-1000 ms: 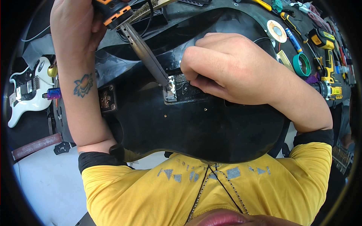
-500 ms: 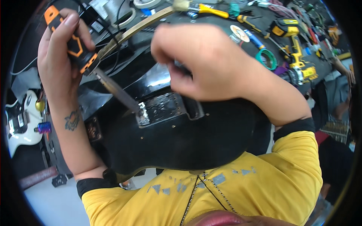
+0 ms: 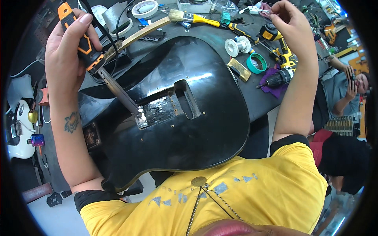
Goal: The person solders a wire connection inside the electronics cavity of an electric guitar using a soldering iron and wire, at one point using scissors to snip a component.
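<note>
My left hand grips an orange-and-black soldering iron. Its long metal tip meets a shiny silver patch at the left end of a rectangular cavity in the black guitar body, which lies face down or back up across my lap and bench edge; I cannot tell which face. My right hand is raised clear of the guitar at the upper right, fingers curled toward the thumb near a white cable and pink cloth; whether anything small is between them I cannot make out.
Around the bench lie a paintbrush, tape roll, solder spool, green tape ring and cordless drill. A white guitar sits left. Other people are at the right.
My right hand has lifted from the cavity and moved up and right, uncovering the guitar's cavity. My left hand and the iron sit further left in view, the iron's tip still at the cavity.
</note>
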{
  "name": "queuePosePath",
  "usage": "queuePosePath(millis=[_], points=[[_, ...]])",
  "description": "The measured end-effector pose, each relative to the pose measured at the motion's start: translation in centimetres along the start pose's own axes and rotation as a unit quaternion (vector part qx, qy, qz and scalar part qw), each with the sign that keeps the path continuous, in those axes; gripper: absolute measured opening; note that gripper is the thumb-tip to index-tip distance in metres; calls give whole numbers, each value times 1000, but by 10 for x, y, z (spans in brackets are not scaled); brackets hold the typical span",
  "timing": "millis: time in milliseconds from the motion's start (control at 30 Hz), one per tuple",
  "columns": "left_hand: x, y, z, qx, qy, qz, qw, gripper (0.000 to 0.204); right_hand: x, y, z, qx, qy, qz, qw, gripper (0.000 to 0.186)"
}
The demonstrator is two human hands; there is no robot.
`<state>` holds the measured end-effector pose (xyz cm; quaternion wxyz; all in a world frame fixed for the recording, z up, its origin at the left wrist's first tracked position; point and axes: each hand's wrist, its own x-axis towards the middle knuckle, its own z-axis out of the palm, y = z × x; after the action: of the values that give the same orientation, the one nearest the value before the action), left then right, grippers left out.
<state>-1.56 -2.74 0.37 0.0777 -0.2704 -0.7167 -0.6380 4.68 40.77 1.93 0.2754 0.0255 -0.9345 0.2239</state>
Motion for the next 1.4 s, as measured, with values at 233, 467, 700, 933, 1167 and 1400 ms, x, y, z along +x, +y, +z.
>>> queuePosePath(millis=[233,467,700,933,1167,1400], points=[[2,-7,-3,-14,-8,2,1000,19,-4,37,-7,-261,-116,35,958,23],[3,-6,-3,-20,-5,0,1000,19,8,22,-4,-92,-116,-30,989,20],[6,-9,-8,-6,-9,-37,999,19,10,-11,-65,-87,-59,155,982,18],[9,-21,-9,-22,13,-35,999,19,-25,195,-157,-95,50,166,980,24],[10,-23,-13,-22,22,-31,999,19,-118,267,-140,-302,-165,269,900,21],[8,-20,-14,-7,5,-34,999,17,-154,239,-119,-285,-173,125,935,50]])
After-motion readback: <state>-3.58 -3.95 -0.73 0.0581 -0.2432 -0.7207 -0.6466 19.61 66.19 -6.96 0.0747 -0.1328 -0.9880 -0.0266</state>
